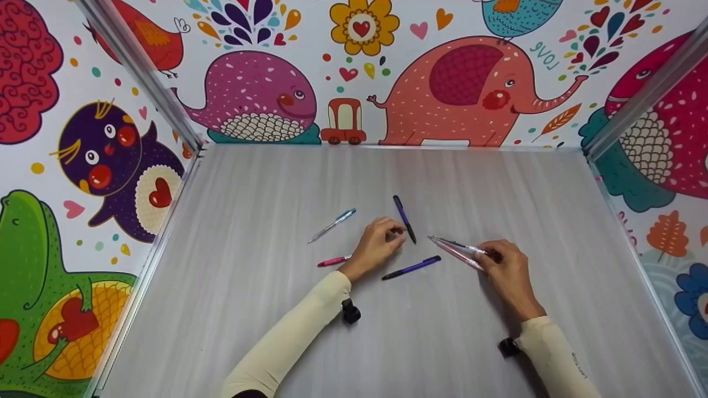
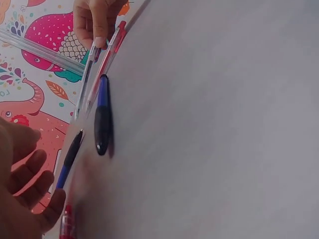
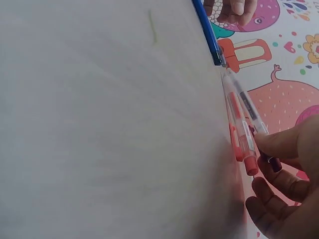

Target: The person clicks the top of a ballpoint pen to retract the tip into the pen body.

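My right hand (image 1: 506,271) pinches a clear pen with a dark purple end (image 3: 249,106) between thumb and finger. Close beside that pen, a clear pen with a red end (image 3: 242,122) lies at a narrow angle to it, their tips nearly together. My left hand (image 1: 379,243) holds nothing, its fingers loosely bent next to a blue pen with a black grip (image 1: 404,218); the left wrist view shows a gap between them. A second blue pen (image 1: 412,268) lies between the hands. Part of a pink-red pen (image 1: 333,261) is hidden behind the left wrist.
Left of the left hand, a clear pen with a light blue end (image 1: 333,225) lies slanted on the grey table (image 1: 265,182). Printed cartoon walls (image 1: 354,72) enclose the table's back and sides, with metal rails (image 1: 144,77) at the corners.
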Demonstrator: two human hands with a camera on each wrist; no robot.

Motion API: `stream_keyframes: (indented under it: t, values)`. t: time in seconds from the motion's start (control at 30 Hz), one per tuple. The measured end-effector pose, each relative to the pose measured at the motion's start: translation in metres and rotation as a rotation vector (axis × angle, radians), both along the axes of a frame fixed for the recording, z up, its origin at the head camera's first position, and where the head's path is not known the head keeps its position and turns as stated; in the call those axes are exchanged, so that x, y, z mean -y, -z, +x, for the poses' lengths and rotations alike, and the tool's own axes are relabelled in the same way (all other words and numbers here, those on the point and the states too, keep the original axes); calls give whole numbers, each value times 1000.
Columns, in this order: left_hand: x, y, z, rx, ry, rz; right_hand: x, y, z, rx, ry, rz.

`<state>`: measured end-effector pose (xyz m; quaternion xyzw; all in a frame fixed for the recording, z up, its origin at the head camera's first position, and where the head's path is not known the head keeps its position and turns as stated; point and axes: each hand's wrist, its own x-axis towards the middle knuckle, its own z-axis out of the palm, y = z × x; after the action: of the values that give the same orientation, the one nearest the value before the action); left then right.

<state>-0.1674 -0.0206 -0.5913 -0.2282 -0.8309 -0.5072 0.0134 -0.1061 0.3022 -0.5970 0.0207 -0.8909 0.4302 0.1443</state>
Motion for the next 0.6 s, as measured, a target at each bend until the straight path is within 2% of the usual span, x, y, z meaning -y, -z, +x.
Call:
stream_keyframes:
  t: [0.13,0.17,0.23,0.37,0.4,0.47,0.6]
  values:
    - [-2,5,-4,-40,-6,-26,-2,2,0,-5,17,8]
    - [-2,12,-8,-74,-9,-37,-2,3,-1,-4,21,13]
    - [-3,17,-13,-120,-7,-65,-3,3,-1,7,24,23]
    - [-6,40,-28,-177,-8,-83,-4,2,0,53,21,44]
    - [-6,38,-29,-178,0,-89,-4,2,0,64,20,47]
    - [-8,46,-35,-202,5,-85,-4,2,0,71,17,53]
    - [-7,35,-34,-273,17,-116,-5,2,0,52,16,63]
